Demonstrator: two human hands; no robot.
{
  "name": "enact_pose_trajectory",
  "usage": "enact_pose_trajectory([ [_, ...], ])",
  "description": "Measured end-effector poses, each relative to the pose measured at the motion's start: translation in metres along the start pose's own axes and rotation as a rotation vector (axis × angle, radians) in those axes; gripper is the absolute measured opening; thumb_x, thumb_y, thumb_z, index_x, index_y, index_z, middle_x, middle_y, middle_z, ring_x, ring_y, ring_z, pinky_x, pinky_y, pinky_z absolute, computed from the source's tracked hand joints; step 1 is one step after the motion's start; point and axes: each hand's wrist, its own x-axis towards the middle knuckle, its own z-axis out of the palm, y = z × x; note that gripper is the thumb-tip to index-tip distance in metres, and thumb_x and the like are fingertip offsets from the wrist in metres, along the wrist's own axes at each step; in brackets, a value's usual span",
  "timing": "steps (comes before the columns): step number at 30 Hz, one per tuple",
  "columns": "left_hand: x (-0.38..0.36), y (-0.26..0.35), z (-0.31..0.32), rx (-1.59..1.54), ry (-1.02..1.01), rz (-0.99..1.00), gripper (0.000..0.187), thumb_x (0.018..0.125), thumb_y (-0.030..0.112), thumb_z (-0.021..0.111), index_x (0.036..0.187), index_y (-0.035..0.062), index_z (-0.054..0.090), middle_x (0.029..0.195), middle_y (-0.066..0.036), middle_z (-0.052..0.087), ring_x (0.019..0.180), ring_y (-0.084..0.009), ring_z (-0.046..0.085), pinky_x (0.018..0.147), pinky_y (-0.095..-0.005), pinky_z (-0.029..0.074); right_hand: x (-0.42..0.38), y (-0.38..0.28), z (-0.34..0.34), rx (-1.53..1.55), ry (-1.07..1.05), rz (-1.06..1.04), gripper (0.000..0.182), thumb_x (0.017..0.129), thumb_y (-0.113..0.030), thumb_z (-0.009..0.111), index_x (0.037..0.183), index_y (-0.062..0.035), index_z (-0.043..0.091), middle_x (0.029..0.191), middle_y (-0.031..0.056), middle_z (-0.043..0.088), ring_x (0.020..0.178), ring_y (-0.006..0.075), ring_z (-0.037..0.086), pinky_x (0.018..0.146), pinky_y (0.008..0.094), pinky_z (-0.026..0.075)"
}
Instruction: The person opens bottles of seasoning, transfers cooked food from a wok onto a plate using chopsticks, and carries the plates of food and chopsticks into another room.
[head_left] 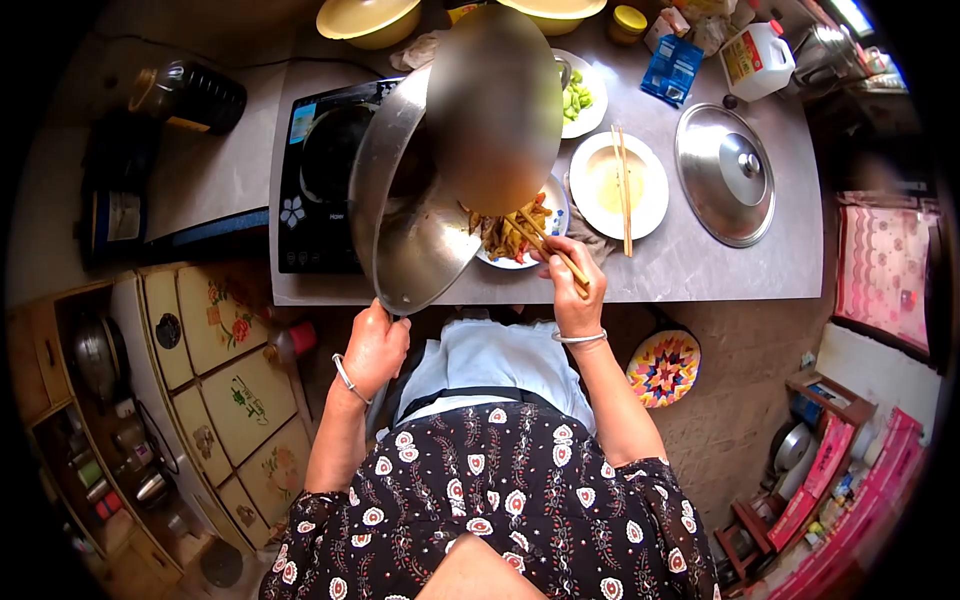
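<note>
My left hand is closed around the handle of a metal wok, which is tipped on its side with its opening toward the right. Beside the wok's lower edge is a plate carrying cooked food in strips. My right hand grips a pair of wooden chopsticks, their tips at the food. A blurred patch hides part of the wok's interior and the far side of the plate.
Left of the wok sits a black induction cooker. To the right are a white bowl with chopsticks across it and a metal lid. Farther back stand a plate of chopped greens, a blue packet and a white jug.
</note>
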Motion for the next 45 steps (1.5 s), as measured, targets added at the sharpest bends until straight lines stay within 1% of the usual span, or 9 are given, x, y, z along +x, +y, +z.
enact_pose_trajectory([
  [2, 0.000, -0.001, 0.000, 0.022, 0.005, 0.004, 0.014, 0.082, 0.001, 0.046, 0.095, -0.0047, 0.046, 0.053, -0.004, 0.048, 0.035, -0.0112, 0.043, 0.030, -0.0265, 0.035, -0.003, 0.000, -0.008, -0.072, -0.026, 0.020, 0.020, 0.088, -0.003, 0.044, 0.103, 0.0061, 0.054, 0.095, 0.0113, 0.060, 0.087, 0.0199, 0.064, 0.066, 0.0244, 0.052],
  [6, -0.004, 0.004, 0.001, 0.036, 0.047, 0.021, 0.008, 0.082, 0.005, 0.046, 0.079, -0.0022, 0.046, 0.054, -0.004, 0.045, 0.037, -0.0099, 0.043, 0.030, -0.0248, 0.035, 0.001, -0.014, 0.004, 0.053, 0.044, -0.054, 0.015, 0.084, 0.000, 0.049, 0.096, 0.0052, 0.056, 0.090, 0.0106, 0.058, 0.075, 0.0156, 0.063, 0.062, 0.0238, 0.051],
  [18, -0.007, 0.002, -0.001, 0.052, 0.045, 0.076, 0.010, 0.083, 0.005, 0.046, 0.076, -0.0033, 0.046, 0.052, -0.004, 0.046, 0.035, -0.0108, 0.043, 0.029, -0.0254, 0.035, 0.002, -0.009, 0.006, -0.106, 0.041, -0.128, 0.011, 0.086, -0.004, 0.048, 0.092, 0.0028, 0.055, 0.085, 0.0112, 0.058, 0.070, 0.0168, 0.062, 0.060, 0.0257, 0.048],
  [21, -0.006, -0.001, -0.003, 0.094, 0.032, 0.059, 0.016, 0.081, 0.001, 0.046, 0.096, -0.0029, 0.048, 0.051, -0.005, 0.048, 0.037, -0.0124, 0.045, 0.033, -0.0285, 0.038, 0.003, -0.009, 0.018, 0.008, -0.052, -0.096, 0.014, 0.087, -0.006, 0.050, 0.095, 0.0035, 0.055, 0.088, 0.0106, 0.058, 0.075, 0.0161, 0.064, 0.059, 0.0242, 0.048],
  [24, -0.007, 0.002, -0.004, 0.091, 0.028, 0.049, 0.015, 0.081, 0.001, 0.045, 0.095, -0.0033, 0.048, 0.051, -0.005, 0.048, 0.037, -0.0136, 0.046, 0.034, -0.0294, 0.038, 0.002, -0.007, 0.022, 0.119, -0.056, 0.003, 0.016, 0.087, -0.007, 0.050, 0.097, 0.0042, 0.056, 0.089, 0.0103, 0.059, 0.077, 0.0161, 0.064, 0.060, 0.0241, 0.050],
  [27, -0.006, -0.003, -0.003, 0.074, 0.061, 0.144, 0.010, 0.083, 0.004, 0.046, 0.076, -0.0028, 0.046, 0.052, -0.004, 0.046, 0.035, -0.0107, 0.043, 0.029, -0.0254, 0.034, -0.001, -0.003, 0.004, 0.023, -0.040, -0.033, 0.017, 0.088, -0.006, 0.048, 0.097, 0.0052, 0.056, 0.090, 0.0101, 0.059, 0.078, 0.0167, 0.065, 0.060, 0.0239, 0.052],
  [39, -0.006, 0.004, -0.007, 0.082, 0.070, 0.119, 0.012, 0.081, 0.004, 0.046, 0.072, -0.0040, 0.047, 0.051, -0.004, 0.046, 0.034, -0.0112, 0.043, 0.030, -0.0256, 0.034, 0.011, -0.004, 0.006, -0.077, 0.058, -0.174, 0.012, 0.086, -0.004, 0.049, 0.094, 0.0031, 0.055, 0.085, 0.0117, 0.058, 0.070, 0.0172, 0.063, 0.062, 0.0263, 0.049],
  [42, -0.006, 0.004, -0.009, 0.137, 0.046, 0.095, 0.017, 0.080, -0.001, 0.046, 0.097, -0.0024, 0.048, 0.052, -0.006, 0.048, 0.039, -0.0130, 0.045, 0.035, -0.0300, 0.037, 0.001, -0.012, 0.003, -0.063, 0.041, -0.101, 0.012, 0.086, -0.004, 0.049, 0.093, 0.0029, 0.055, 0.083, 0.0112, 0.058, 0.073, 0.0170, 0.063, 0.061, 0.0256, 0.049],
  [45, -0.005, 0.005, -0.010, 0.128, 0.046, 0.095, 0.017, 0.080, -0.001, 0.046, 0.097, -0.0027, 0.048, 0.052, -0.006, 0.048, 0.038, -0.0137, 0.045, 0.035, -0.0301, 0.037, -0.004, -0.012, 0.007, -0.101, 0.004, -0.116, 0.011, 0.086, -0.004, 0.050, 0.093, 0.0029, 0.055, 0.083, 0.0108, 0.058, 0.072, 0.0161, 0.063, 0.060, 0.0251, 0.048],
])
